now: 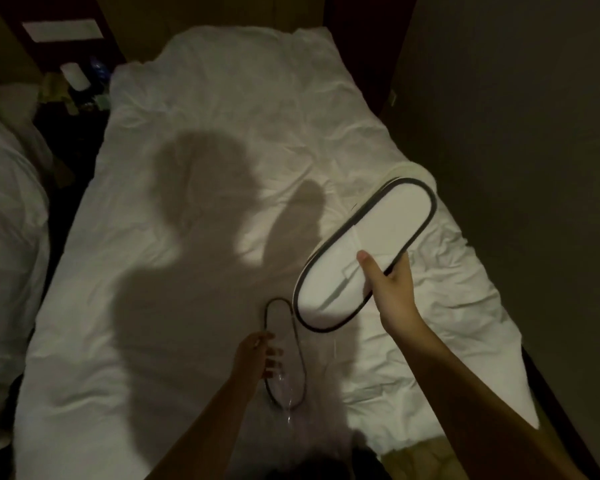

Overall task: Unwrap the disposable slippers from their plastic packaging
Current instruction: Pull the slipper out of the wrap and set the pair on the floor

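Setting: a person leans over a bed [194,109] with a rumpled white sheet in a dim room; their shadow falls across the middle of it.

Right hand: the right hand [390,284], at about 4 o'clock from the centre of the view, is closed on a white slipper with dark edging [364,254], thumb on top, fingers hidden beneath. This slipper is raised, tilted, and looks free of wrapping.

Left hand: the left hand [257,356], near 6 o'clock, rests its loosely curled fingers on the second slipper [286,355], lying flat on the sheet in shadow. Whether they pinch it, I cannot tell.

Packaging: clear plastic film [288,396] glints over the near end of the lying slipper; its full extent is lost in the dark.

Step in hand, as I judge it: freeing the second slipper from the film.

Doing it well: set the raised slipper down at 3 o'clock, well apart, so both hands are free. Pin the slipper with one hand, draw the film off lengthwise with the other, slowly, since thin film tends to cling and tear.
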